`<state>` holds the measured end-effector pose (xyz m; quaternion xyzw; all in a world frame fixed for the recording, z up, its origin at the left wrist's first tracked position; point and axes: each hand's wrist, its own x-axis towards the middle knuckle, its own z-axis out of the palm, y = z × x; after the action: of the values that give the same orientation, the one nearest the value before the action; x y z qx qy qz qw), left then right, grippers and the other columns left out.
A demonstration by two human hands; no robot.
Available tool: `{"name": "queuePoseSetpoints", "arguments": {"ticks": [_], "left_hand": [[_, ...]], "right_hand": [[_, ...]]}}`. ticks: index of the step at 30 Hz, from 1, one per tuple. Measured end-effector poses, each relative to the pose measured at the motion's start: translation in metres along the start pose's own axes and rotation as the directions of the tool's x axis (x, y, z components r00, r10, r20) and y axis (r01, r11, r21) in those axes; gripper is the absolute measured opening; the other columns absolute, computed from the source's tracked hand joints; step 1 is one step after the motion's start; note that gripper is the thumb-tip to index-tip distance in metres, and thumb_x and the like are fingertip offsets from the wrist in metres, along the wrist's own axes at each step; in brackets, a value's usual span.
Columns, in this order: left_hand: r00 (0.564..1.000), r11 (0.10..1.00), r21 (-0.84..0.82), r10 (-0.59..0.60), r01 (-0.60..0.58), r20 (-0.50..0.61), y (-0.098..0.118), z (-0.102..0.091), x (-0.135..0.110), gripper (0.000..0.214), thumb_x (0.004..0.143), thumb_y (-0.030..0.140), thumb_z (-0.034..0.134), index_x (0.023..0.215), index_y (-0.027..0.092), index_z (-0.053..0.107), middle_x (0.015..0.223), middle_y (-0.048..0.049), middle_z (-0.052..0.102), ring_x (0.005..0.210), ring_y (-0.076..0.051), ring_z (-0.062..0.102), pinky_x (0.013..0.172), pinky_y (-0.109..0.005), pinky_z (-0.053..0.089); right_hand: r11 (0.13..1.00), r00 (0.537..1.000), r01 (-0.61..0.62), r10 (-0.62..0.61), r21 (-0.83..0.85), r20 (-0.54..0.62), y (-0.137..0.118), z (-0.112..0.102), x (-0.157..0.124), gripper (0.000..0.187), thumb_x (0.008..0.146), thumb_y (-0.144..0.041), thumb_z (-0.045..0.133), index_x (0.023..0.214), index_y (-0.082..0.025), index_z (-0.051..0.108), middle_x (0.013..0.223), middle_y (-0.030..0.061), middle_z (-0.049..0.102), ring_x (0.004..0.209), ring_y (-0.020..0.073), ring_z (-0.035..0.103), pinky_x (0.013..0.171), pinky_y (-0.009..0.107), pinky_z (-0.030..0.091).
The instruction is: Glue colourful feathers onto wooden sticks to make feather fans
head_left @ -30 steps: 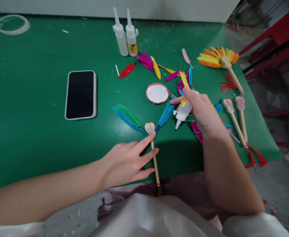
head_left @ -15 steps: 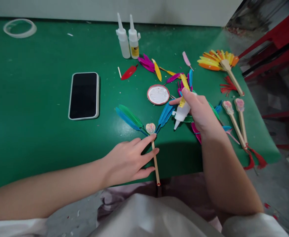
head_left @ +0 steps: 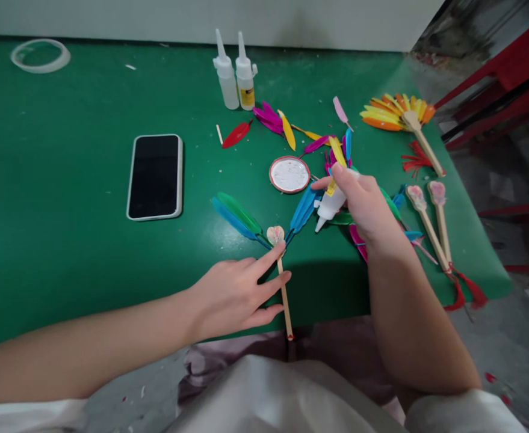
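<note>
My left hand (head_left: 241, 290) lies with fingers spread, its fingertips resting on a thin wooden fan handle (head_left: 284, 300) at the table's front edge. The handle's heart-patterned head (head_left: 275, 235) has blue and green feathers (head_left: 235, 213) on its left and blue feathers (head_left: 303, 207) on its right. My right hand (head_left: 358, 195) is closed around a white glue bottle (head_left: 330, 205) with a yellow label. The bottle tilts nozzle-down, its tip above the table to the right of the blue feathers and apart from the fan.
Two glue bottles (head_left: 235, 81) stand at the back. A phone (head_left: 154, 177) lies left and a tape roll (head_left: 41, 56) far left. Loose feathers surround a round white lid (head_left: 289, 174). Rightward lie a yellow-orange feather fan (head_left: 395, 113) and two tasselled wooden handles (head_left: 431, 225).
My right hand has moved the glue bottle slightly down and left, toward the fan. My left hand stays in place on the handle. The view has shifted a little.
</note>
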<state>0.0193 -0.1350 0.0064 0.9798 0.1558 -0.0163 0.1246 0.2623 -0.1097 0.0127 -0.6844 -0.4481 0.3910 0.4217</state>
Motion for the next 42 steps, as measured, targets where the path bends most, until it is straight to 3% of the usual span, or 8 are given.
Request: {"name": "queuePoseSetpoints", "arguments": {"ticks": [5, 10, 14, 19, 24, 28, 37, 42], "left_hand": [[1.000, 1.000, -0.012, 0.016, -0.016, -0.017, -0.002, 0.000, 0.000, 0.039, 0.088, 0.040, 0.042, 0.120, 0.022, 0.055, 0.142, -0.0187, 0.031, 0.077, -0.020, 0.063, 0.057, -0.031, 0.050], [0.999, 1.000, 0.000, 0.005, -0.005, -0.046, -0.001, 0.000, 0.000, 0.038, 0.088, 0.039, 0.042, 0.120, 0.023, 0.054, 0.142, -0.0180, 0.032, 0.084, -0.021, 0.061, 0.060, -0.031, 0.052], [0.999, 1.000, -0.005, -0.010, 0.010, -0.050, -0.001, 0.002, 0.002, 0.037, 0.088, 0.038, 0.041, 0.119, 0.023, 0.055, 0.141, -0.0172, 0.035, 0.084, -0.022, 0.061, 0.059, -0.034, 0.053], [0.999, 1.000, -0.003, -0.010, 0.010, -0.039, -0.001, 0.001, 0.002, 0.037, 0.088, 0.039, 0.042, 0.118, 0.023, 0.055, 0.141, -0.0168, 0.035, 0.080, -0.021, 0.061, 0.057, -0.034, 0.052], [0.999, 1.000, -0.010, 0.002, -0.003, -0.037, -0.002, 0.001, 0.002, 0.037, 0.089, 0.038, 0.040, 0.118, 0.022, 0.055, 0.141, -0.0180, 0.035, 0.079, -0.021, 0.060, 0.057, -0.035, 0.052], [1.000, 1.000, -0.014, -0.005, 0.004, -0.021, -0.001, 0.001, 0.001, 0.038, 0.089, 0.039, 0.038, 0.120, 0.022, 0.054, 0.142, -0.0181, 0.033, 0.080, -0.021, 0.061, 0.059, -0.035, 0.053], [0.999, 0.999, -0.043, -0.006, 0.004, -0.045, -0.002, 0.004, 0.001, 0.037, 0.088, 0.038, 0.041, 0.119, 0.021, 0.053, 0.144, -0.0188, 0.029, 0.089, -0.024, 0.062, 0.062, -0.035, 0.054], [0.999, 0.999, -0.033, 0.000, -0.002, -0.048, -0.003, 0.004, 0.001, 0.037, 0.089, 0.038, 0.039, 0.118, 0.022, 0.054, 0.142, -0.0167, 0.034, 0.087, -0.023, 0.062, 0.061, -0.035, 0.055]], "right_hand": [[0.995, 0.992, 0.062, -0.052, 0.080, -0.117, 0.004, -0.009, 0.003, 0.052, 0.077, -0.067, 0.040, 0.070, -0.021, 0.064, 0.064, 0.0034, 0.062, 0.063, 0.0170, 0.061, 0.054, 0.028, 0.042], [0.966, 0.978, 0.135, -0.094, 0.219, -0.188, 0.005, -0.017, 0.005, 0.049, 0.080, -0.060, 0.042, 0.052, -0.022, 0.056, 0.058, 0.0047, 0.058, 0.077, 0.0226, 0.064, 0.057, 0.030, 0.044], [0.964, 0.986, 0.110, -0.075, 0.243, -0.147, 0.005, -0.014, 0.003, 0.051, 0.080, -0.060, 0.040, 0.053, -0.021, 0.056, 0.058, 0.0051, 0.060, 0.074, 0.0224, 0.064, 0.057, 0.031, 0.046], [0.993, 0.999, 0.032, -0.029, 0.118, -0.028, 0.006, -0.010, 0.000, 0.052, 0.077, -0.064, 0.043, 0.056, -0.020, 0.060, 0.057, 0.0047, 0.061, 0.063, 0.0192, 0.062, 0.051, 0.029, 0.045], [0.996, 1.000, 0.025, -0.025, 0.082, 0.001, 0.007, -0.011, 0.000, 0.054, 0.076, -0.067, 0.044, 0.060, -0.019, 0.064, 0.053, 0.0036, 0.060, 0.060, 0.0175, 0.061, 0.050, 0.027, 0.044], [0.996, 0.999, 0.019, -0.023, 0.091, 0.043, 0.008, -0.010, 0.000, 0.054, 0.076, -0.066, 0.044, 0.060, -0.017, 0.063, 0.062, 0.0049, 0.064, 0.053, 0.0140, 0.058, 0.048, 0.027, 0.044], [0.997, 0.998, 0.028, -0.031, 0.076, 0.047, 0.017, -0.013, 0.002, 0.054, 0.079, -0.063, 0.043, 0.058, -0.017, 0.062, 0.061, 0.0050, 0.064, 0.056, 0.0155, 0.061, 0.051, 0.027, 0.046], [0.994, 0.998, 0.027, -0.032, 0.106, 0.050, 0.015, -0.011, 0.002, 0.051, 0.078, -0.062, 0.046, 0.059, -0.018, 0.062, 0.058, 0.0040, 0.062, 0.059, 0.0164, 0.062, 0.052, 0.027, 0.047]]}}
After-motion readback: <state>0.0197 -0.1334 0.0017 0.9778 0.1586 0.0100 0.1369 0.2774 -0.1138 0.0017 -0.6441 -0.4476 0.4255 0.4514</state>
